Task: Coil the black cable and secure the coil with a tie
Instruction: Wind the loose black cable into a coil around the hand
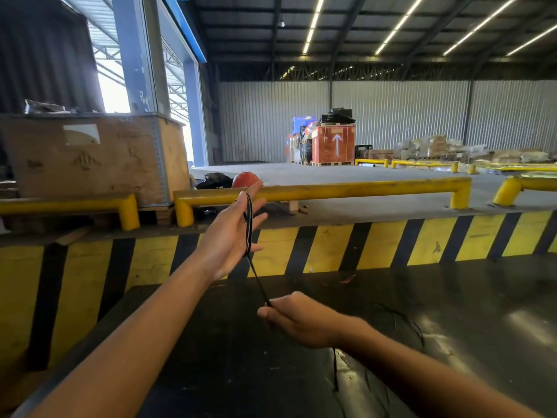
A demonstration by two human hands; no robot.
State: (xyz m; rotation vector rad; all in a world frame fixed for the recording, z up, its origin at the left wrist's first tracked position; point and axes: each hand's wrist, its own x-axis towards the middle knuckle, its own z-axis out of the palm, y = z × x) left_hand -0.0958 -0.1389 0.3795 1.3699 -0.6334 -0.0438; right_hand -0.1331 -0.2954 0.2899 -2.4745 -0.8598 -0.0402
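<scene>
My left hand (pixel 233 233) is raised with its palm up and fingers spread, and the black cable (pixel 249 224) is looped around it from fingertips to wrist. From the palm the cable runs tight down to my right hand (pixel 297 322), which pinches it lower and nearer to me. Beyond the right hand the cable hangs down and trails in loose loops (pixel 404 324) over the dark table surface (pixel 452 312) on the right. No tie is visible.
A yellow-and-black striped ledge (pixel 331 245) rises just behind the table, topped by yellow guard rails (pixel 325 190). A big wooden crate (pixel 90 158) stands at the left, a red helmet (pixel 245 179) behind the rail, and stacked goods (pixel 331 143) far back.
</scene>
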